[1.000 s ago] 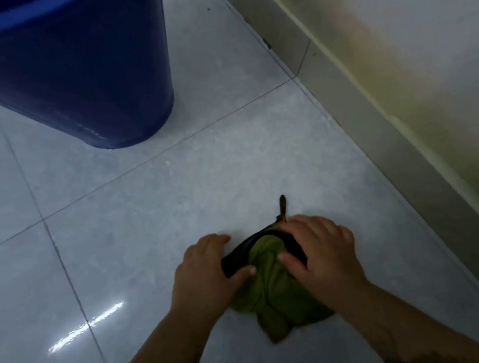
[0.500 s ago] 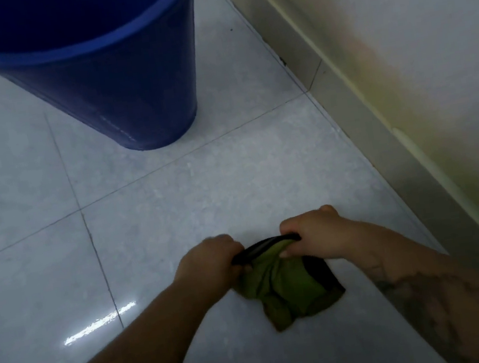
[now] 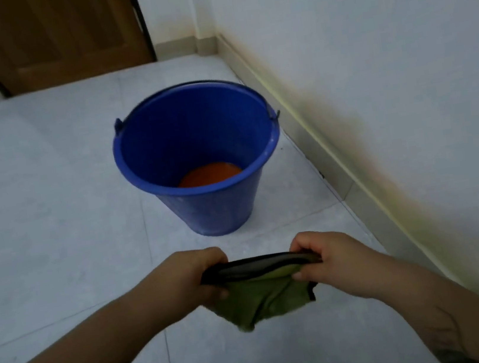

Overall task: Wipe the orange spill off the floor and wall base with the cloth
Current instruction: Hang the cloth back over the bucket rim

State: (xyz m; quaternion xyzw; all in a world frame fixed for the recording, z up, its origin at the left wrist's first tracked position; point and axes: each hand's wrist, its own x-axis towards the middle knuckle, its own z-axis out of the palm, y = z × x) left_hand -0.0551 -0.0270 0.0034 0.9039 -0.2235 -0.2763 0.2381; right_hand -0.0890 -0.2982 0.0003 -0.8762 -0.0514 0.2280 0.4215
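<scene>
A green cloth point(image 3: 262, 300) with a dark edge hangs in the air above the pale floor tiles point(image 3: 54, 240). My left hand point(image 3: 195, 276) grips its left end and my right hand point(image 3: 325, 257) grips its right end, stretching the dark edge between them. A faint orange-yellow stain point(image 3: 347, 140) runs along the white wall just above the wall base point(image 3: 316, 145) on the right. No orange shows on the tiles near my hands.
A blue bucket point(image 3: 207, 204) with orange liquid point(image 3: 209, 175) at its bottom stands on the floor just beyond my hands, close to the right wall. A brown wooden door point(image 3: 55, 38) is at the far end of the room.
Both hands have lifted the cloth off the floor and pulled it taut between them. The view has risen, so the whole bucket and the door now show.
</scene>
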